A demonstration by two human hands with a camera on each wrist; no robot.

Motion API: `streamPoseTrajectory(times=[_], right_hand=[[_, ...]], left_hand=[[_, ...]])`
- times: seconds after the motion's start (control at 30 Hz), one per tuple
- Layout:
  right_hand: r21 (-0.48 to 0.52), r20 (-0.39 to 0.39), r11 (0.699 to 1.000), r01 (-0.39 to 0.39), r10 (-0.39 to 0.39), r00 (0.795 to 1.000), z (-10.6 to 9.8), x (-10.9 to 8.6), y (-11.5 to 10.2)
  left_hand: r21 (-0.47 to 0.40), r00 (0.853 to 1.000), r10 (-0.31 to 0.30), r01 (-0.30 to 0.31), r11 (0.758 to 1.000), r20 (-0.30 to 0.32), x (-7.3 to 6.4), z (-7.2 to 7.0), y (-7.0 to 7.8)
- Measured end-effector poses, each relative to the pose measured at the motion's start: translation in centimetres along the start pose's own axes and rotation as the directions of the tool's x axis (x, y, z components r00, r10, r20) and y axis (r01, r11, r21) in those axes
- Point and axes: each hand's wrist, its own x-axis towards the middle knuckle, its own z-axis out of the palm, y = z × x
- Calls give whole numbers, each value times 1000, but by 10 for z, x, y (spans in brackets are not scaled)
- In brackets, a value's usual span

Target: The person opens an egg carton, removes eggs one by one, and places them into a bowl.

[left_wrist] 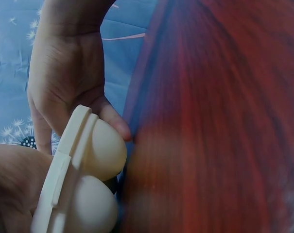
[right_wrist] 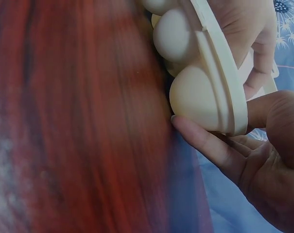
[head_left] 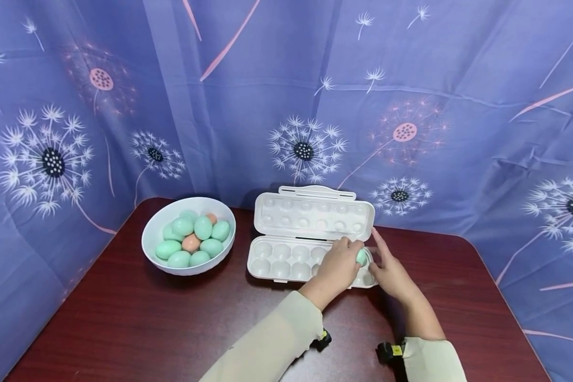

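A white egg carton (head_left: 280, 253) lies on the table with its lid (head_left: 305, 215) raised behind it. Over the tray's right half is my left hand (head_left: 336, 270), its fingers and thumb holding a pale green egg (head_left: 361, 257) above the cups. Part of that egg is hidden by the fingers. At the tray's right end my right hand (head_left: 392, 273) grips the carton, one digit on the underside of the end cup (right_wrist: 195, 99) and another at the rim. Its index finger stretches toward the lid's corner. Hands cover several right-hand cups; the left cups show bare.
A white bowl (head_left: 150, 239) stands left of the carton, piled with green eggs (head_left: 168, 249) and a few orange-brown ones (head_left: 191, 243). The dark red wooden table (head_left: 172, 329) backs onto a blue dandelion-print curtain (head_left: 248, 106).
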Motion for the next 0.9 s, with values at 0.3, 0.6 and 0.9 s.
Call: streamPoseTrajectory(times=[0.3,0.6,0.9], right_hand=[[-11,-5,1000,21,-21,1000,1,1,-4],[-22,-13,999,35,-36,999,0,-1,-2],[-32,-22,999,41,-41,999,2,0,1]], left_hand=[[18,1000,-1,1,1000,-9,0,0,0],[26,1000,3,-3,1000,-11,0,1,2],[-1,1000,-3,3,1000,-22,-1,1,2]])
